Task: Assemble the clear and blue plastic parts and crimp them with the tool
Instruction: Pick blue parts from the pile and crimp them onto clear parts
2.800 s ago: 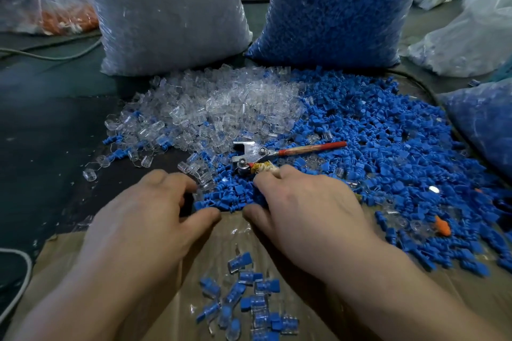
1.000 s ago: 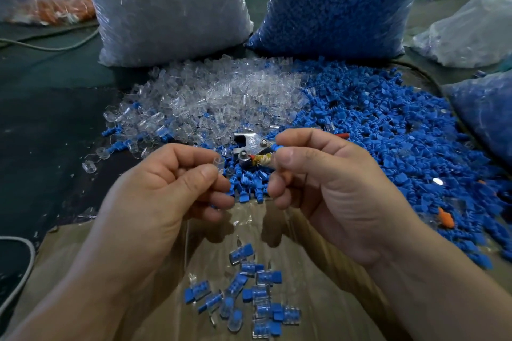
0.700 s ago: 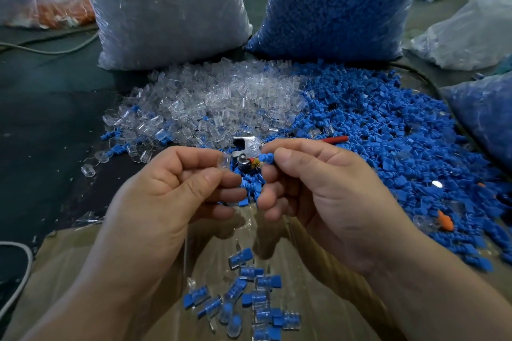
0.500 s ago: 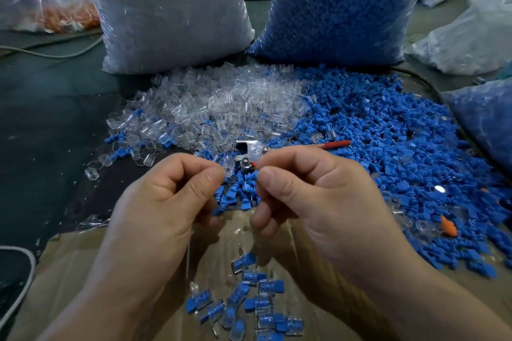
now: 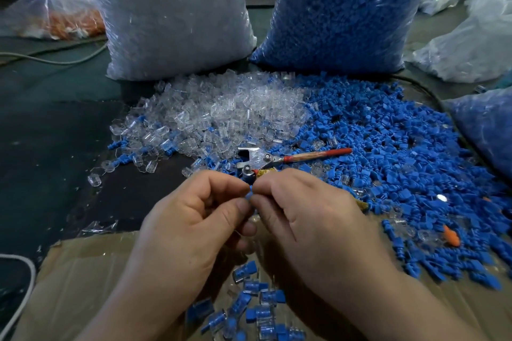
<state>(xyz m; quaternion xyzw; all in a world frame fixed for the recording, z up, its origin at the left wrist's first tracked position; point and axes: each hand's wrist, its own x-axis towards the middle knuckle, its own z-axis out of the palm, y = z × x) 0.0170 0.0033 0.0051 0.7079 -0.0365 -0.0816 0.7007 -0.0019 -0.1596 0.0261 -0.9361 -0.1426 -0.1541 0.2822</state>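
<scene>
My left hand [image 5: 191, 219] and my right hand [image 5: 307, 216] meet fingertip to fingertip above the cardboard. Between them a small blue part [image 5: 250, 193] shows, pinched from both sides; the clear part in my left fingers is hidden. The crimp tool [image 5: 266, 160], metal-headed with a red handle, lies on the table just beyond my fingers, untouched. Behind it spread a pile of clear parts [image 5: 221, 113] and a pile of blue parts [image 5: 388, 152]. Several assembled clear-and-blue pieces [image 5: 257, 307] lie on the cardboard below my hands.
A big bag of clear parts [image 5: 171, 14] and a big bag of blue parts [image 5: 340, 8] stand at the back. More bags sit at the right [image 5: 482, 130] and far left [image 5: 63, 8]. A white cable [image 5: 25, 279] curves at the lower left. A cardboard sheet [image 5: 83, 271] covers the near table.
Both hands lifted from the pile, each with a part, then drew together; now their fingertips touch with the blue part between them.
</scene>
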